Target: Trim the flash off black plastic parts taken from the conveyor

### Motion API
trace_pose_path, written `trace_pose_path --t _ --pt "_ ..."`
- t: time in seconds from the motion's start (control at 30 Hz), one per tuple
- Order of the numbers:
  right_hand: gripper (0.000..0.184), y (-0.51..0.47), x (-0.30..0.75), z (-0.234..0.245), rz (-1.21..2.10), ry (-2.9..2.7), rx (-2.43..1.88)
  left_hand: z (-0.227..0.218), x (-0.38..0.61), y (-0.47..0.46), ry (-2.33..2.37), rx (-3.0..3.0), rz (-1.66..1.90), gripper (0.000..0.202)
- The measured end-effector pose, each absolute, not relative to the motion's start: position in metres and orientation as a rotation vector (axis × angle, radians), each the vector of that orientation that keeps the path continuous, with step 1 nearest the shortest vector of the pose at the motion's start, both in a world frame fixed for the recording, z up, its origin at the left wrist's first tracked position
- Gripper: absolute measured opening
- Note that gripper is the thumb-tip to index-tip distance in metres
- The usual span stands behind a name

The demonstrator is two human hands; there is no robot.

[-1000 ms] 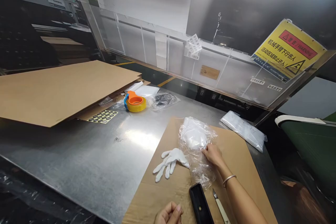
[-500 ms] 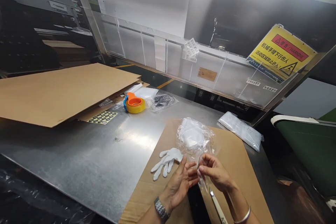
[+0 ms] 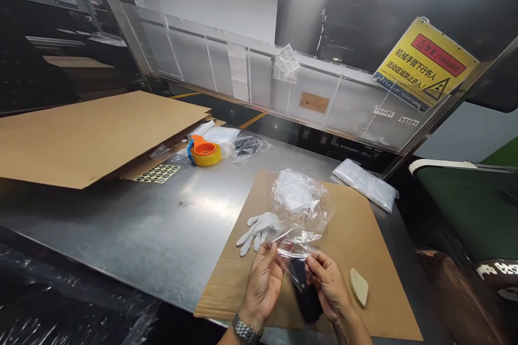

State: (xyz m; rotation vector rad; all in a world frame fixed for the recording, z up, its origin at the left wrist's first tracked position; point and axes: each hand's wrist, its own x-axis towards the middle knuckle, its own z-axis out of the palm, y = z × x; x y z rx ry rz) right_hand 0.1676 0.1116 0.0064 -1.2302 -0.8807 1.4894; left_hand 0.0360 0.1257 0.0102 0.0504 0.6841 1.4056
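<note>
A clear plastic bag [image 3: 297,274] is stretched between my two hands. My left hand [image 3: 264,283] pinches its left edge between thumb and fingers. Its right edge is gripped by the fingertips of my right hand [image 3: 331,287]. Under the bag, partly covered, lies a long black object [image 3: 308,304] whose kind I cannot make out. A white glove [image 3: 256,232] rests on the brown cardboard sheet [image 3: 226,285] just beyond my left hand. Farther off lies a pile of clear bags with white contents [image 3: 295,197]. To the right sits a small beige, rounded piece [image 3: 359,287].
A tape roll in an orange dispenser [image 3: 204,151] stands on the metal table [image 3: 202,215] near a sticker sheet [image 3: 157,173]. Large cardboard sheets [image 3: 101,137] are stacked at left. A wrapped white packet [image 3: 366,184] lies at back right, beside a green conveyor [image 3: 465,205].
My hands have moved apart, and the bag is now spread between both. The pale-handled blade by my right hand no longer shows. The beige piece has come into view.
</note>
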Motion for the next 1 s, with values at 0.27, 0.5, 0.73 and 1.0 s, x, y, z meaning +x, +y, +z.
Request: trace_pose_path --t 0.27,0.5,0.73,1.0 --pt "0.042 0.100 0.170 0.013 1.260 -0.928 -1.231 -0.007 0.033 0.099 1.012 0.313 1.478 0.030" --pt "0.043 0.086 0.151 0.020 1.239 -1.080 -1.297 0.012 0.036 0.074 0.898 0.816 1.182 0.031" --pt "0.046 0.083 0.158 0.017 1.297 -1.375 -1.352 0.006 0.027 0.072 1.039 0.984 1.191 0.035" --pt "0.012 0.086 0.158 0.023 0.660 -1.907 -1.523 -0.022 0.017 0.070 1.462 1.265 1.465 0.012"
